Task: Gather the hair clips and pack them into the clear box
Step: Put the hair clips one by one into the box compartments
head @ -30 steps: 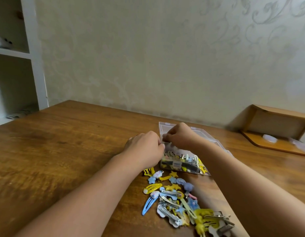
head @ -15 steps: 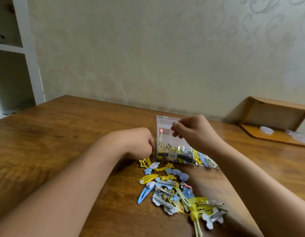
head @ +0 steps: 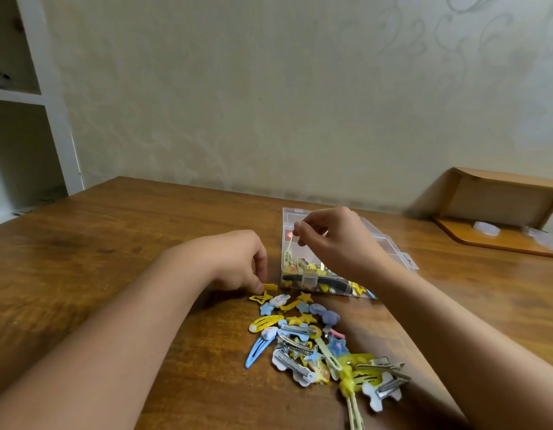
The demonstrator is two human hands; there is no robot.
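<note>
On a brown wooden table [head: 120, 249] against a pale patterned wall, a clear plastic box with a hinged lid [head: 303, 276] stands open, just beyond a heap of loose hair clips. The box already holds a jumble of clips: yellow star shapes, silver metal pieces and a long black clip lie against its near wall, and a small orange-red bead shows at its far left corner. Its transparent lid [head: 399, 252] lies back flat on the table behind it, to the right.

The person's right hand [head: 334, 240] hovers over the box with fingers curled, thumb and forefinger pinching the top end of a thin pale-yellow hair clip [head: 289, 248] that hangs down with its lower end inside the box.

The left hand [head: 234, 262] rests on the table just left of the box, fingers bent, its fingertips pinching a small yellow clip [head: 270, 287] at the far edge of the heap.

The scattered pile of small blue, yellow and silver hair clips [head: 312, 346] spreads towards the viewer from the box's front wall. It includes a blue snap clip [head: 256, 352] on its left side, yellow stars, white cloud-shaped clips and bare metal clips.

At the far right a light wooden corner shelf [head: 498, 218] sits on the table, with a small clear round item on its base. A white shelving unit [head: 51, 97] stands at the left.
</note>
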